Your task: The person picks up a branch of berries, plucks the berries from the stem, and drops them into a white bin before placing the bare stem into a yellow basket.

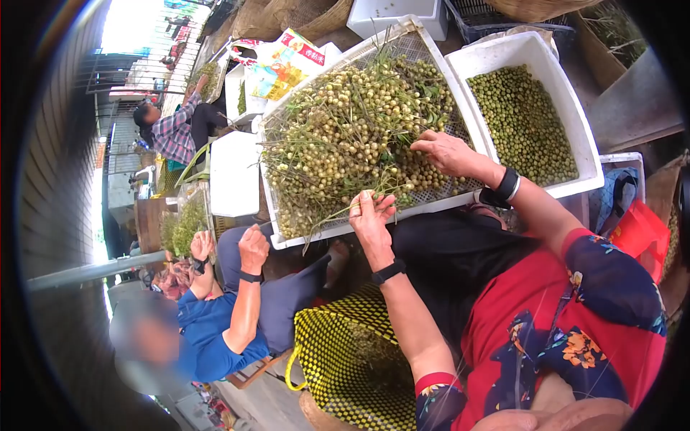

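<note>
My left hand [371, 212] is closed, with thumb and fingers pinching a thin stem sprig [338, 213] at the near edge of the mesh tray [298, 239]. Across the tray lies a heap of small round yellowish fruits on stems [338, 122], with green leaves and twigs mixed in. My right hand [447, 153] hovers over or touches the right side of this heap. Its fingers are bent together, and what they hold is too small to tell. Just right of it stands a white foam box [582, 136] containing many loose green round fruits [519, 118].
A yellow-and-black woven basket [338, 345] stands below my left arm. A co-worker in a blue shirt [215, 337] sits at left, both hands raised. Another person in a plaid shirt [175, 131] sits farther back. A printed bag [287, 63] and a white lid [236, 174] adjoin the tray.
</note>
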